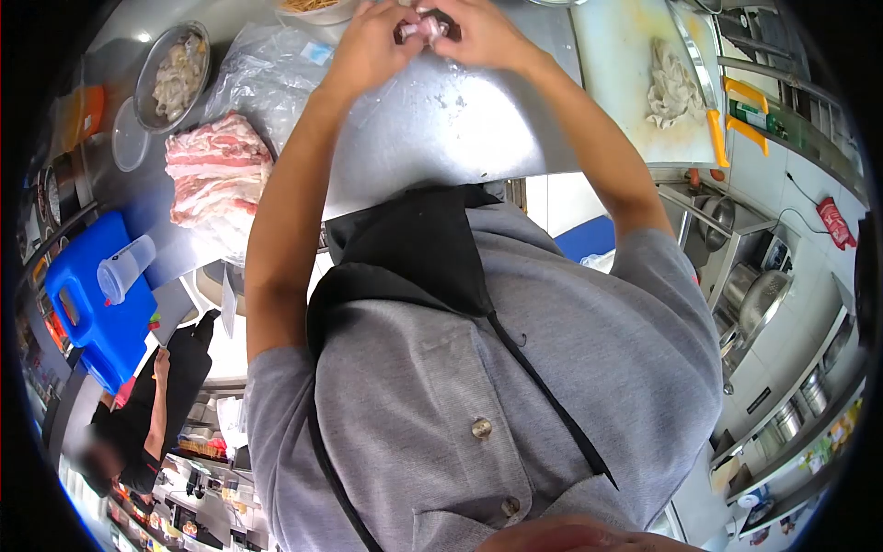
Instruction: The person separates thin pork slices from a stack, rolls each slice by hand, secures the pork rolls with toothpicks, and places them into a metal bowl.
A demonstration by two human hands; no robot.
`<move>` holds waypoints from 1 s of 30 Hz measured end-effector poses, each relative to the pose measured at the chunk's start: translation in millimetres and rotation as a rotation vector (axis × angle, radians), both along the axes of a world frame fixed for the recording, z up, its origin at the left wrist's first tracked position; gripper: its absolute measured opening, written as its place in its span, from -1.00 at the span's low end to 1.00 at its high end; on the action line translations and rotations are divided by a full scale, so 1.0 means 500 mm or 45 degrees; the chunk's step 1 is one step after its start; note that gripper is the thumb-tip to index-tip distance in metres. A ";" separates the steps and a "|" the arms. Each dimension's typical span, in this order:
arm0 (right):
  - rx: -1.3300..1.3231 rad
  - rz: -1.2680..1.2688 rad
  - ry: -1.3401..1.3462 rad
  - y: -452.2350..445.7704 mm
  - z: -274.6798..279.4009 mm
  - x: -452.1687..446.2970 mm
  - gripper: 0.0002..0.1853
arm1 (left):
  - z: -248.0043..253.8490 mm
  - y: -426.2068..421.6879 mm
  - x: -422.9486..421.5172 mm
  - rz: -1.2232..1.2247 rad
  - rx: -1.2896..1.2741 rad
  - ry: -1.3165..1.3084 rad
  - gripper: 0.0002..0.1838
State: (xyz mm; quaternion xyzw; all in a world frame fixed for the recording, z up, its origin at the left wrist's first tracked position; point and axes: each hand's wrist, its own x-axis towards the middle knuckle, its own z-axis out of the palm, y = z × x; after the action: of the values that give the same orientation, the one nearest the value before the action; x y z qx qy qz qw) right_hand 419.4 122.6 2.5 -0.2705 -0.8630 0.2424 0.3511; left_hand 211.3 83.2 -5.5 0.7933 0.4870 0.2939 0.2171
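At the top edge of the head view, my left hand and my right hand meet over the steel table. Fingers of both hands are closed around a small pink-and-white piece of meat, with dark gaps beside it. Its exact kind cannot be made out. Behind my left hand, a bowl of thin yellowish strands or sticks is cut off by the frame. Left of my left forearm lies a slab of raw, streaky pork belly, on and beside crumpled clear plastic.
A metal bowl holds pale pieces, beside a clear lid. At right, a cutting board bears a crumpled cloth and yellow-handled knives. A blue jerrycan stands at left; another person is beyond.
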 end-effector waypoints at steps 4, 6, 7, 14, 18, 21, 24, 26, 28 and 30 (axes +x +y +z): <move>0.182 0.091 -0.210 -0.003 -0.021 0.000 -0.65 | -0.016 0.023 0.000 0.008 -0.213 -0.093 -0.68; 0.068 0.080 -0.182 0.007 -0.026 0.001 -0.65 | -0.027 0.029 0.004 0.135 -0.270 -0.116 -0.67; 0.066 0.073 -0.181 0.013 -0.030 0.000 -0.65 | -0.033 0.023 0.009 0.128 -0.271 -0.114 -0.67; -0.194 0.005 -0.249 0.078 -0.036 -0.009 -0.72 | -0.013 -0.002 0.029 0.129 0.464 0.014 -0.68; -0.114 0.021 -0.075 0.087 -0.033 -0.019 -0.74 | -0.015 0.019 0.025 0.143 0.399 0.108 -0.69; -0.067 -0.061 -0.214 0.055 -0.005 -0.016 -0.70 | -0.021 0.022 0.024 0.181 0.314 0.133 -0.70; 0.102 0.068 -0.160 0.045 -0.017 -0.015 -0.65 | -0.029 0.015 0.026 0.241 0.270 0.109 -0.72; 0.072 0.110 -0.130 0.045 -0.019 -0.012 -0.66 | -0.029 0.011 0.022 0.237 0.147 0.091 -0.72; 0.045 0.155 -0.100 0.048 -0.013 -0.011 -0.66 | -0.038 0.011 0.012 0.237 0.026 0.073 -0.73; -0.063 0.235 -0.182 0.055 -0.007 -0.009 -0.68 | -0.035 0.009 0.005 0.246 -0.062 -0.088 -0.73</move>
State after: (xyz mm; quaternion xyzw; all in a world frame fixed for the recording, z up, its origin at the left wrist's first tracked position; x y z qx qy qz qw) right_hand 414.9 150.0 -0.9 -0.2151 -0.9008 0.2749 0.2583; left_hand 213.7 87.5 -23.2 0.7265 0.5604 0.3287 0.2237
